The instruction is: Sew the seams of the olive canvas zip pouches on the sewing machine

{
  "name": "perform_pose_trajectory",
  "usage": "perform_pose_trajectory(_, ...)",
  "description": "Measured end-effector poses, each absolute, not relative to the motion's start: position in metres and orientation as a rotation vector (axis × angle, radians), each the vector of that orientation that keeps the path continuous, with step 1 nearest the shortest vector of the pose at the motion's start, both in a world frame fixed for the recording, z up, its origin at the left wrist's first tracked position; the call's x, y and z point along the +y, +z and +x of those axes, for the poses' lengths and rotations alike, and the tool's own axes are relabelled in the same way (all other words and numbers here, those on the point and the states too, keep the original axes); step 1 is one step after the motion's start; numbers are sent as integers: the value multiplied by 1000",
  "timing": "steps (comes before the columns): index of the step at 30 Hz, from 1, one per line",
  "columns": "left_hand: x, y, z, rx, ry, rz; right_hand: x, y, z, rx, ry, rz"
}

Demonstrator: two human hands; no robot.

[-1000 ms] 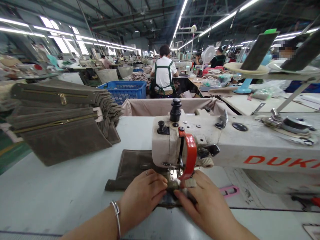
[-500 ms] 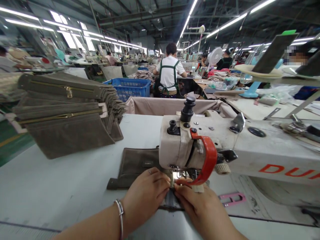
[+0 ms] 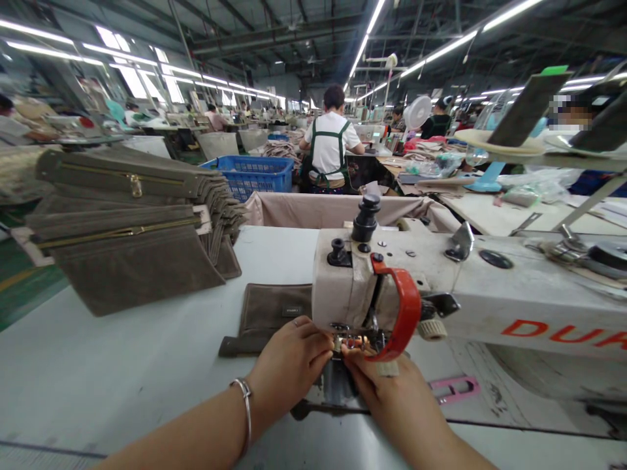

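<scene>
Where the pale desk spreads widest, to the left of the work, it lies bare out to its left edge, and that is the room the hands have for sliding cloth. The long white sewing machine closes off the right side, its arm running away to the right and its head hanging over the work. A stack of zippered panels, olive with brass zips, sits well apart at the desk's far left edge.

The olive fabric panel lies flat on the desk with its right end under the machine's head. Most of it shows to the left, with a small label on its face. Judging from that, the piece is in place at the needle, but the head and the hands hide any seam, so how much is sewn cannot be told.

The left hand rests on the panel, fingers curled, tips pressing down just beside the presser foot. The right hand comes in from the near side, fingertips pinched together at the foot under the red guard; whether they grip cloth cannot be told. A pink clip lies near, to the right.
</scene>
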State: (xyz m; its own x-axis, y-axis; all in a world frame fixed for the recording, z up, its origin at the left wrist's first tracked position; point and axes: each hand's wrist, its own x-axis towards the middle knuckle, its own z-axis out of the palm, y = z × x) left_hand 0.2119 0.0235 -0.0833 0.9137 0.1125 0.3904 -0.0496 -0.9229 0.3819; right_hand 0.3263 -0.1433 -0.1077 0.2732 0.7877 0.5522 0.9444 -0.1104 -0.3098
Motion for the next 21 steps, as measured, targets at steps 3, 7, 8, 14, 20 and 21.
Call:
perform_pose_trajectory(3,24,-83,212,55,572,2687,-142,-106,325,-1554,-346,-1935)
perform_pose_trajectory(7,23,-83,212,62,555,2690,-142,-104,324,-1537,-343,-1957)
perform_pose_trajectory(8,23,-83,212,66,550,2691,-142,-104,324,-1535,-340,-1960)
perform_pose_trajectory(14,24,-82,213,80,527,2693,-141,-105,325,-1537,-322,-1953)
perform_pose_trajectory(20,23,-81,212,78,536,2699,-139,-103,323,-1520,-320,-1948)
perform_pose_trajectory(21,23,-82,212,80,536,2700,-139,-103,323,-1518,-319,-1944)
